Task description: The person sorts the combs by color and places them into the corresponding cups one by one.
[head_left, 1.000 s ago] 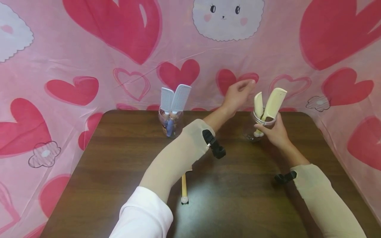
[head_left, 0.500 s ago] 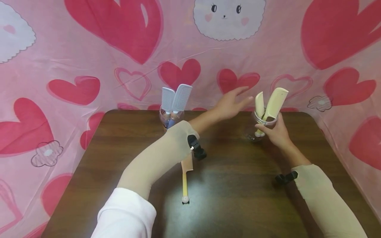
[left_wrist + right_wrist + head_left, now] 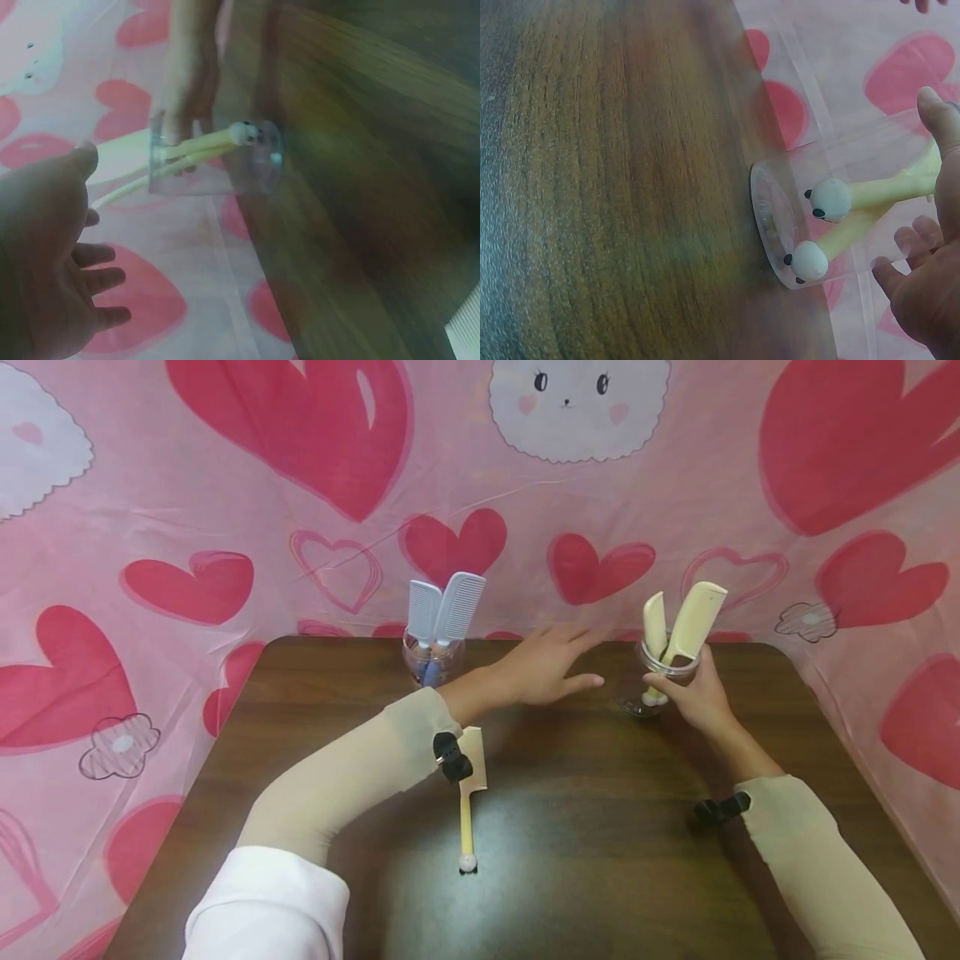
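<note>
My right hand (image 3: 699, 695) grips a clear plastic jar (image 3: 632, 693) at the table's back right, thumb on the near side of its rim. Two pale yellow combs (image 3: 696, 620) stand in it, heads up. Through the jar wall in the right wrist view, their handles show white animal-head ends (image 3: 830, 199). My left hand (image 3: 543, 670) is held over the table to the left of that jar, fingers spread and holding nothing. A peach comb (image 3: 474, 764) with a yellow handle lies on the table below the left forearm, its head partly covered by the wrist strap.
Another clear jar (image 3: 411, 653) holds two light blue combs (image 3: 459, 606) at the back left, partly hidden by the left arm. The brown wooden table (image 3: 600, 877) ends at a pink heart-patterned cloth (image 3: 570, 493) hanging behind it.
My left hand has drawn down and left, away from the yellow combs, its fingers spreading. More of the peach comb shows. My right hand stays on the jar.
</note>
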The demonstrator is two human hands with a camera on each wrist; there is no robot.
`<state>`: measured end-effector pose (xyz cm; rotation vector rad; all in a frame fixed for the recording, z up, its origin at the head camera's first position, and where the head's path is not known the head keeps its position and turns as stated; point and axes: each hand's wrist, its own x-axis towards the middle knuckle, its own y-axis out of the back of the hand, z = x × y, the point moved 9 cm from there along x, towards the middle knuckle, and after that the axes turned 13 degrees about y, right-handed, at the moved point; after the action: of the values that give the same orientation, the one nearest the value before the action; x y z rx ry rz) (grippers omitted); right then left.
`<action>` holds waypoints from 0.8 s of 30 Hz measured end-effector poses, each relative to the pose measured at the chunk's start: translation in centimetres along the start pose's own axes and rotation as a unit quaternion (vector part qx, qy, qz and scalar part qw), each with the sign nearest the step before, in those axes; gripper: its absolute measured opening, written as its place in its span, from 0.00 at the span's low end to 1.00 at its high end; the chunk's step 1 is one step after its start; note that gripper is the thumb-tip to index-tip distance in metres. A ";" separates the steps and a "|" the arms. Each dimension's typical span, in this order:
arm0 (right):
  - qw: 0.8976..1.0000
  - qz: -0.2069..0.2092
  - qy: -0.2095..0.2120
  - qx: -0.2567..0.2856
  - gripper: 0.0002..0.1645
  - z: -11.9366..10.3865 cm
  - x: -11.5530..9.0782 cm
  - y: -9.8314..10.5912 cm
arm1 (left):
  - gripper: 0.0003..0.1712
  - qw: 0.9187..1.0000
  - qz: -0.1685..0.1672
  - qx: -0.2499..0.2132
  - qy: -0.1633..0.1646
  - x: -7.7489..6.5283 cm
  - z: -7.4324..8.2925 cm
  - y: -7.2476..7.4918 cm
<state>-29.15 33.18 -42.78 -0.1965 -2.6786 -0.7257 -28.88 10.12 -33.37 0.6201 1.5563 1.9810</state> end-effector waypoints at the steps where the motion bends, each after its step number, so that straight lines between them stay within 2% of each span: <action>1: 1.000 0.000 0.001 0.000 0.52 -0.1 0.0 0.0 | 0.42 1.000 -0.008 0.010 -0.001 -0.3 -0.1 -0.3; 6: 1.000 0.001 -0.002 -0.011 0.52 -0.1 -0.1 0.1 | 0.41 0.999 -0.049 0.020 -0.008 -2.1 -0.9 -1.7; 12: 1.000 -0.003 -0.007 -0.008 0.52 -0.1 0.1 0.1 | 0.40 0.998 -0.067 -0.003 -0.019 -4.6 -3.0 -3.0; 20: 1.000 -0.008 -0.001 0.016 0.48 -3.3 -0.3 -0.1 | 0.38 0.994 -0.100 -0.036 -0.020 -8.0 -6.3 -4.8; 24: 1.000 -0.012 -0.010 0.014 0.50 -1.3 -0.1 -0.2 | 0.37 0.994 -0.102 -0.043 -0.010 -9.3 -7.7 -5.5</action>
<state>-28.66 32.34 -41.84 -0.1657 -2.7130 -0.6959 -26.21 -0.61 -40.69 0.4272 1.4512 1.8716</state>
